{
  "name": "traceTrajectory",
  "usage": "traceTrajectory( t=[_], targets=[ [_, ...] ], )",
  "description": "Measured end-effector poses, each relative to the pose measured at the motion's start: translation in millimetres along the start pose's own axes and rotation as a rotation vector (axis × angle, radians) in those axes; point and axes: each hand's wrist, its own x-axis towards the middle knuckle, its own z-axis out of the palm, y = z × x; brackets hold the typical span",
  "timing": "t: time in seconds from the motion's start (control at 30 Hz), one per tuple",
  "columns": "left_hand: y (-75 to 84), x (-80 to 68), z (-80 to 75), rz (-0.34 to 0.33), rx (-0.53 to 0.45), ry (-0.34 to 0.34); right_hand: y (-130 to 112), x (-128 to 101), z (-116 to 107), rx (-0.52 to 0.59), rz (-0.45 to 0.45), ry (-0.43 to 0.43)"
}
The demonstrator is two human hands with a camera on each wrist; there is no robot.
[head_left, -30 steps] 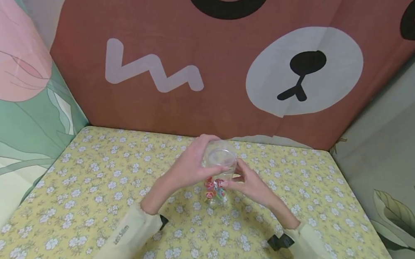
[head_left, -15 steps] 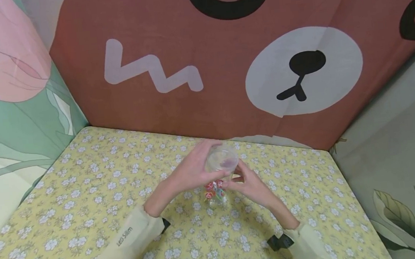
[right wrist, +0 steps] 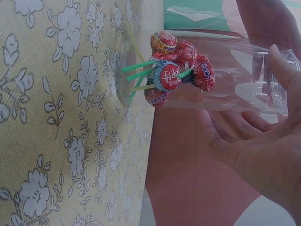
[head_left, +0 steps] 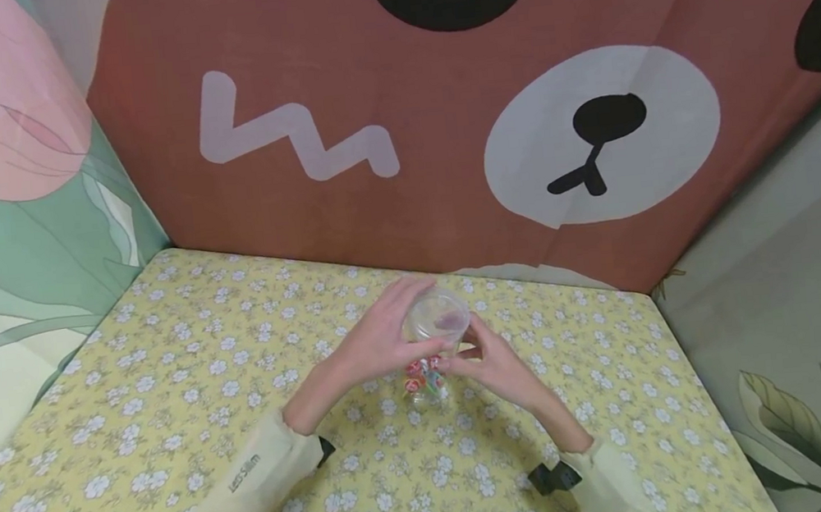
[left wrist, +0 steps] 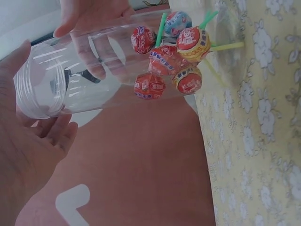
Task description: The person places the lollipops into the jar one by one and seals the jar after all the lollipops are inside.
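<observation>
A clear plastic jar (right wrist: 235,75) stands upright on the flowered cloth. Several lollipops (left wrist: 169,61) in red, yellow and blue wrappers lie in its lower part, their green and yellow sticks pointing down. On the jar's mouth sits a clear screw lid (head_left: 437,313). My left hand (head_left: 377,337) grips this lid from the left, thumb on the near side and fingers round the far side. Below it, my right hand (head_left: 496,370) holds the jar's upper body from the right, with the thumb in front and the fingers curved behind.
The table wears a yellow cloth (head_left: 173,411) with white flowers. Behind its far edge rises a reddish-brown hanging (head_left: 348,221) with a bear face. A green and pink printed sheet (head_left: 15,236) stands at the left, a grey one (head_left: 771,295) at the right.
My left hand has come down a little with the lid, which now looks flatter over the jar's mouth. The right hand and the jar have stayed in place.
</observation>
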Motion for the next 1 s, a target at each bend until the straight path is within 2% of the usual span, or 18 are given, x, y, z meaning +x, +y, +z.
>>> traceTrajectory(
  t=[0.17,0.33,1.0],
  targets=[
    [-4.1,-2.6,3.0,0.061,0.005,0.051,-0.5,1.1,0.4,0.018,0.001,-0.011],
    [-6.5,-4.6,4.8,0.090,-0.024,0.079,-0.8,1.5,0.4,0.022,0.010,-0.012],
    [-9.6,-3.8,5.7,0.106,-0.065,0.088,0.0,1.6,-0.6,0.017,0.015,-0.005]
  ],
)
